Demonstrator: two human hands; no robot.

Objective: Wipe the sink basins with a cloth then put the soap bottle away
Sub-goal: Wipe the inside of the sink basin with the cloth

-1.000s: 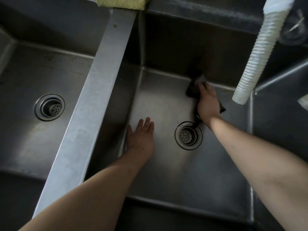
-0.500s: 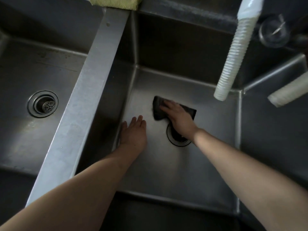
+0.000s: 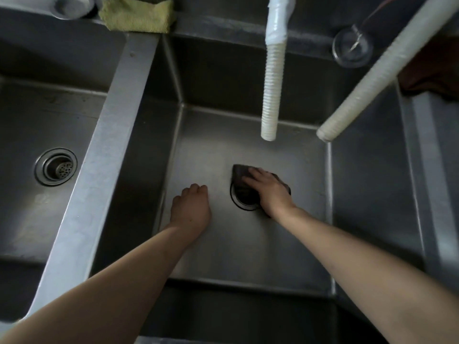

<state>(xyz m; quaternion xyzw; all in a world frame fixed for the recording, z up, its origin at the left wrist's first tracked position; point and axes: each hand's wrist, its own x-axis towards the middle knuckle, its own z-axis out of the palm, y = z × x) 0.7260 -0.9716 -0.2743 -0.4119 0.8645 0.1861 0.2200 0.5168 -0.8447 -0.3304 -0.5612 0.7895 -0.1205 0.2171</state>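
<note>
Halfway at best, I'd guess: the right hand (image 3: 269,192) is pressing a dark cloth (image 3: 242,176) flat with straight fingers onto the floor of the middle basin (image 3: 248,249), right on top of its drain (image 3: 242,203), so wiping is very much in progress. The left hand (image 3: 191,207) rests knuckles-down on the same basin floor, fingers curled under and gripping nothing. Whether the left basin (image 3: 24,115) or the right basin (image 3: 372,194) got wiped already, can't tell from the metal. The soap bottle isn't visible anywhere (so putting it away is presumably all still to do). Counting: 3 basins, 2 drains showing, the other being in the left basin (image 3: 56,167), 2 white ribbed hoses (image 3: 270,90) hanging over the sink, 1 dark cloth, 1 yellow-green cloth (image 3: 137,16) on the back ledge, 1 clear glass (image 3: 352,47) back there too.
</note>
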